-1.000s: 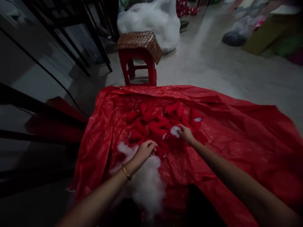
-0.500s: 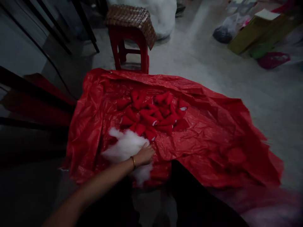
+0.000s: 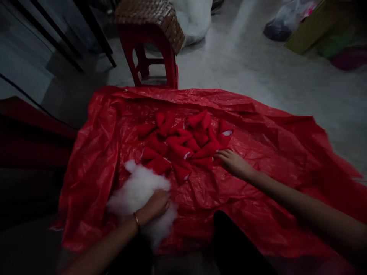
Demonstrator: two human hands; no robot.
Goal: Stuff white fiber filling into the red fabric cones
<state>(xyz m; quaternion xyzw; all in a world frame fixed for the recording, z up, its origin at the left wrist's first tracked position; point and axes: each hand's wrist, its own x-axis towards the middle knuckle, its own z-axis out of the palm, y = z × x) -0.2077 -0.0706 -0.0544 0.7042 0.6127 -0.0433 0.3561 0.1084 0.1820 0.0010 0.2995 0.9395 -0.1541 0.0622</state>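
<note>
My left hand, with a gold-coloured bangle at the wrist, lies on a fluffy heap of white stuffing. Its fingers are curled into the fibres, and the fingertips are partly hidden. At the right side of a pile of red fabric cones, my right hand reaches in with fingers stretched out. Its fingertips meet the end of one cone; no firm grip shows. Several cones show white at their wide ends. Pile and stuffing both rest on a crumpled red plastic sheet.
Behind the sheet stands a red plastic stool with a woven brown cover. A big white sack is beyond it. Dark metal legs stand at the left. A cardboard box and plastic bags lie at the far right.
My right hand has come in from the right and reached the red cones. My left hand has curled further into the stuffing. The view has shifted, and the cones near the stuffing lie slightly differently.
</note>
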